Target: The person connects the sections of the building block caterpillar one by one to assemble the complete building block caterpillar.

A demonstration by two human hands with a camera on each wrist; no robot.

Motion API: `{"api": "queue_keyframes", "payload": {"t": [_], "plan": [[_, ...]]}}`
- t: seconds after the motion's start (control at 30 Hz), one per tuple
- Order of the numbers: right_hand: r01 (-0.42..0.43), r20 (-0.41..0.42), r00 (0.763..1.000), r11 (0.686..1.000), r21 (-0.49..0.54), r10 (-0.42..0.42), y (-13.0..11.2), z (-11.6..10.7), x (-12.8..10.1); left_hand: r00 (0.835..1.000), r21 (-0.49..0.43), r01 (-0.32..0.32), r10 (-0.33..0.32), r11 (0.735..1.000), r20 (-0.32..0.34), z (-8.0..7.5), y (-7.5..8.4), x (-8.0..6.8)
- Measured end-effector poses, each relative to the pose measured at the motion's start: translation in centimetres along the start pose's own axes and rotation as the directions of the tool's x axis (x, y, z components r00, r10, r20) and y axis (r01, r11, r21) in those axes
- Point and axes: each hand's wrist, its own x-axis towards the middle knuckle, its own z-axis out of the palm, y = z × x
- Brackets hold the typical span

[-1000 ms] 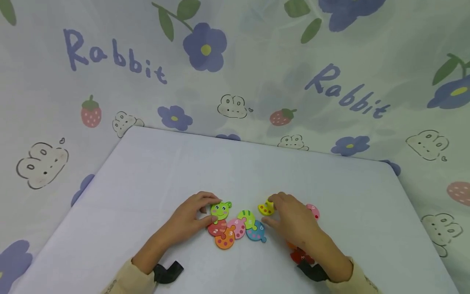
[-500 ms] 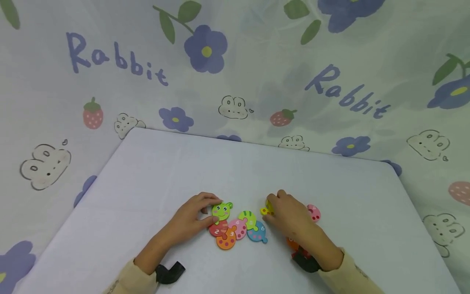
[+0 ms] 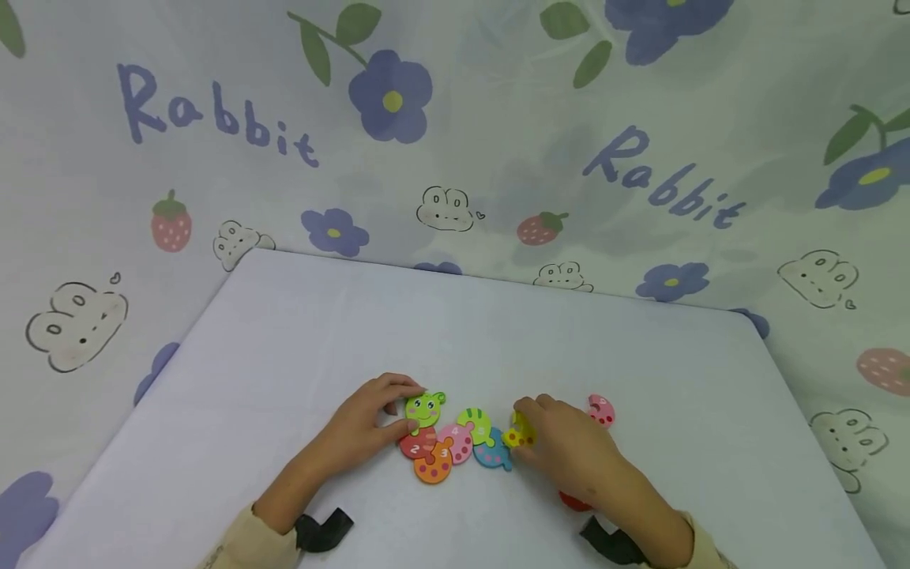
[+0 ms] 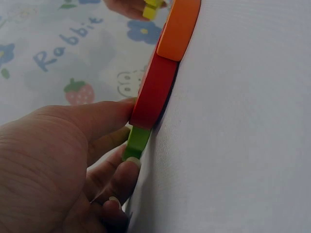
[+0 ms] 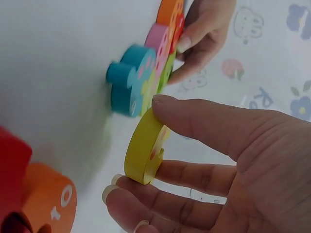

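A caterpillar number puzzle lies partly joined on the white table. My left hand [image 3: 362, 415] holds its green head piece [image 3: 424, 408] between thumb and fingers, the thumb reaching the red piece [image 4: 154, 92] in the left wrist view. From there the chain runs through orange 3 [image 3: 432, 469], pink 4 [image 3: 453, 444] and light green 5 [image 3: 473, 425] to blue 6 [image 3: 490, 452]. My right hand [image 3: 569, 446] pinches a yellow spotted piece [image 5: 144, 145] by its edges. In the right wrist view this piece is tilted, close to the blue one, whose knob points away from the chain.
A loose pink piece [image 3: 601, 410] lies beyond my right hand. Nearer the right wrist are a red piece [image 3: 574, 502] and an orange piece [image 5: 53, 199] marked 10. A curtain with rabbits and flowers [image 3: 391, 99] hangs behind the table's far edge [image 3: 398, 267].
My right hand has gripped the yellow piece, turned it and brought it nearer, beside the blue piece. My left hand stays at the green head.
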Motion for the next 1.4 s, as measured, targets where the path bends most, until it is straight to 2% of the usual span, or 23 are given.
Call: {"api": "queue_keyframes", "payload": {"t": [0.33,0.67,0.9,1.1,1.27,1.4], "plan": [[0.075,0.017,0.997,0.996,-0.047,-0.074,-1.0,1.0,-1.9,1.0,0.001,0.008,-0.008,1.0,0.001,0.0,0.1,-0.1],[0.063,0.059,0.996,0.997,-0.04,-0.061,-1.3,1.9,-2.3,1.0,0.004,0.003,-0.003,1.0,0.002,0.0,0.2,0.0],[0.056,0.042,0.998,0.997,-0.048,-0.054,-1.2,2.6,-2.4,1.0,0.006,0.003,-0.003,1.0,0.0,0.0,0.2,-0.1],[0.103,-0.009,0.994,0.99,-0.099,-0.105,-0.8,3.1,-2.6,1.0,0.001,-0.008,0.008,1.0,-0.002,0.1,0.0,0.0],[0.122,0.004,0.993,0.99,-0.07,-0.122,0.2,2.5,-3.2,1.0,0.003,-0.009,0.009,1.0,-0.001,0.1,0.1,0.0],[0.083,0.002,0.997,0.996,-0.031,-0.083,1.4,1.4,-3.7,1.0,0.008,-0.009,0.009,1.0,0.001,-0.1,0.1,0.0]]}}
